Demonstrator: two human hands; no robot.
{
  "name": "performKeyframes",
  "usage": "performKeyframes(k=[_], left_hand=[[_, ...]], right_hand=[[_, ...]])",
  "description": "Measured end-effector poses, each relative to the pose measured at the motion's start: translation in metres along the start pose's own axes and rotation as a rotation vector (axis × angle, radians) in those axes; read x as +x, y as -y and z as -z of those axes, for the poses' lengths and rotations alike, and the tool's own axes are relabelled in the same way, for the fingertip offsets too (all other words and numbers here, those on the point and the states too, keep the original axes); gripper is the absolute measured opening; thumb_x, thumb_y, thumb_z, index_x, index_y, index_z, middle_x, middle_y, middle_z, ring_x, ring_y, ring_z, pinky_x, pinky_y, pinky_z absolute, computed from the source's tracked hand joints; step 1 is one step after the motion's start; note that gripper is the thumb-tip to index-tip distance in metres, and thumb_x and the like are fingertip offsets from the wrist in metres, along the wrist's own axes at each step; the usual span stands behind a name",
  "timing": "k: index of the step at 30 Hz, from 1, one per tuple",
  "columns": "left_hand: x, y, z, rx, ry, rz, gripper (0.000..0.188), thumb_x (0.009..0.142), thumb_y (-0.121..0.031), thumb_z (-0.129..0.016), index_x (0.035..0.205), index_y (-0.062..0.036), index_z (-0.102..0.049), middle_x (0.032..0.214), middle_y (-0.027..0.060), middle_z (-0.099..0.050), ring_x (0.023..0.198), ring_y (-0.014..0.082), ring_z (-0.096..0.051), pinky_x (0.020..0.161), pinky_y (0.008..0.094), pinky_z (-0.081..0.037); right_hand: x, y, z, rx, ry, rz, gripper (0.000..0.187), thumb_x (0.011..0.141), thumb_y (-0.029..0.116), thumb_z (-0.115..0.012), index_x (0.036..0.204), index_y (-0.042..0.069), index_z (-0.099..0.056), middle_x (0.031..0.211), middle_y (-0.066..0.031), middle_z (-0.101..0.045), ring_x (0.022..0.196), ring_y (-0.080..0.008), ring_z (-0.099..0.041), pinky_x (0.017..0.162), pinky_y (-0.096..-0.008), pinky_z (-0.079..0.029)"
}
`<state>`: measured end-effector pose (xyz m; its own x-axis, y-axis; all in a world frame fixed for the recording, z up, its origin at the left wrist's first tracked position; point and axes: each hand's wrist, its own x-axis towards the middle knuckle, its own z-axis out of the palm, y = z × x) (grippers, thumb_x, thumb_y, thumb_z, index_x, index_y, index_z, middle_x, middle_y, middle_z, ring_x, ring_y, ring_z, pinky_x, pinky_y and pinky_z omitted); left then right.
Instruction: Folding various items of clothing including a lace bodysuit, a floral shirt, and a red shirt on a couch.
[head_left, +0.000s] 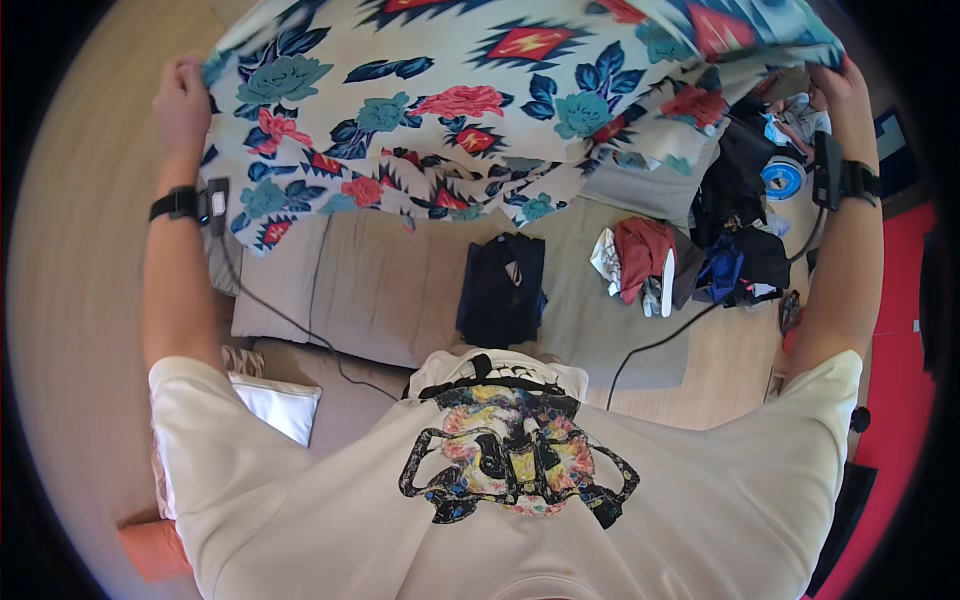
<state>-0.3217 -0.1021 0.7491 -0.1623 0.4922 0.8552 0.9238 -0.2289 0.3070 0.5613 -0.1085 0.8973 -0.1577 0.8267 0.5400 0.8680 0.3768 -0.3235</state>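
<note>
A large white cloth (390, 150) with teal and coral flowers and red diamond motifs hangs stretched between my raised hands. Its upper part runs out of view, so I cannot tell whether it is a garment or a cover. At its left corner my left hand (182, 108) is closed on the edge. My right hand (842, 88) grips the opposite corner, its fingers partly hidden by bunched fabric. Below the cloth's lower edge, a folded dark navy garment (500, 290) lies on the beige sofa (370, 290).
Right of the navy garment is a rumpled clothes heap with a rust-red piece (641, 257). Dark clothes (735, 185) pile beside a round blue-and-white container (783, 178). A white cushion (280, 405) lies at lower left, an orange item (155, 550) on the floor. Cables run from both wrist devices.
</note>
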Motion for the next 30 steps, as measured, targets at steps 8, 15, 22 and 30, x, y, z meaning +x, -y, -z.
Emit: performKeyframes(k=[8, 15, 22, 30], left_hand=[[-0.015, -0.001, 0.037, 0.547, 0.442, -0.27, 0.023, 0.089, -0.013, -0.065, 0.112, -0.0093, -0.068, 0.097, 0.017, -0.072, 0.081, 0.0422, -0.068, 0.07, 0.0502, -0.055], [0.007, 0.046, 0.033, 0.428, -0.151, -0.183, 0.019, 0.089, -0.018, -0.059, 0.1, -0.0091, -0.072, 0.092, 0.0239, -0.07, 0.09, 0.0448, -0.067, 0.074, 0.0507, -0.052], [0.061, 0.06, 0.048, 0.146, -0.292, 0.077, 0.031, 0.092, -0.028, -0.061, 0.113, -0.0068, -0.068, 0.104, 0.0241, -0.07, 0.1, 0.0457, -0.066, 0.085, 0.0458, -0.054], [0.062, 0.051, 0.076, 0.119, 0.373, 0.155, 0.038, 0.101, -0.024, -0.05, 0.124, 0.002, -0.066, 0.116, 0.0176, -0.072, 0.107, 0.0316, -0.068, 0.092, 0.04, -0.051]], right_hand=[[-0.026, -0.126, -0.004, 1.204, 0.067, -0.727, 0.02, 0.103, 0.012, -0.055, 0.114, -0.001, -0.066, 0.101, -0.0128, -0.073, 0.086, -0.0248, -0.071, 0.081, -0.0391, -0.062], [-0.023, -0.124, 0.02, 1.189, -0.045, -0.625, 0.019, 0.104, 0.011, -0.053, 0.109, -0.004, -0.065, 0.103, -0.0157, -0.072, 0.088, -0.0263, -0.072, 0.087, -0.043, -0.062], [0.003, -0.101, 0.035, 1.15, -0.365, -0.457, 0.035, 0.107, 0.017, -0.05, 0.139, 0.006, -0.059, 0.129, -0.0115, -0.067, 0.111, -0.027, -0.066, 0.101, -0.0393, -0.053], [-0.011, -0.05, -0.024, 1.077, -0.426, -0.666, 0.045, 0.102, 0.022, -0.061, 0.144, 0.007, -0.053, 0.137, -0.0138, -0.062, 0.12, -0.0276, -0.062, 0.103, -0.0433, -0.051]])
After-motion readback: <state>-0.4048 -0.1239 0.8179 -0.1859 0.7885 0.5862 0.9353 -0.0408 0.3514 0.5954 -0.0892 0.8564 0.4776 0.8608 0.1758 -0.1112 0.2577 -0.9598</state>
